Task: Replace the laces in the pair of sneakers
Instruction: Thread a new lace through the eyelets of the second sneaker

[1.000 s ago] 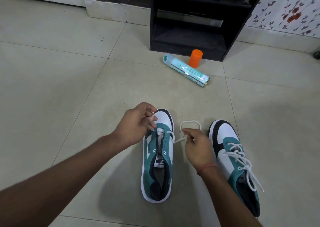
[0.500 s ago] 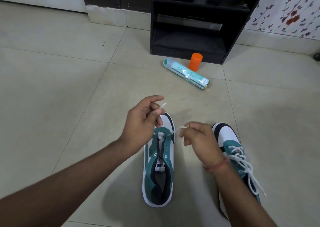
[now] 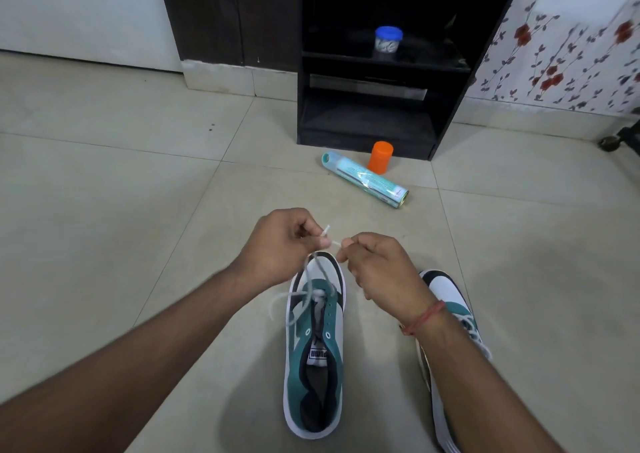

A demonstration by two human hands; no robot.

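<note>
Tiled floor (image 3: 104, 193), with a dark open shelf unit (image 3: 374, 71) at the far side. Both forearms reach forward and converge above the toe of the near sneaker (image 3: 313, 355).

Left hand (image 3: 280, 248): fingers curled, grip closed, thumb and forefinger pinching a white lace (image 3: 318, 272) close to its tip; the tip stands up past the knuckles.

Right hand (image 3: 377, 269): fingers curled, grip closed on the other end of the same lace, almost touching the left hand. A red thread circles this wrist.

The lace falls in blurred loops to the lowest eyelets of the near sneaker; the upper eyelets are bare. Its tongue label reads "PUMA".

Second sneaker (image 3: 450, 314): to the right, laced in white, partly hidden by the right forearm.

Beyond: a teal spray can (image 3: 363, 179) lying down, print unreadable; an orange cap (image 3: 380, 157) upright just behind it; a blue-lidded jar (image 3: 388, 42) on the shelf.
</note>
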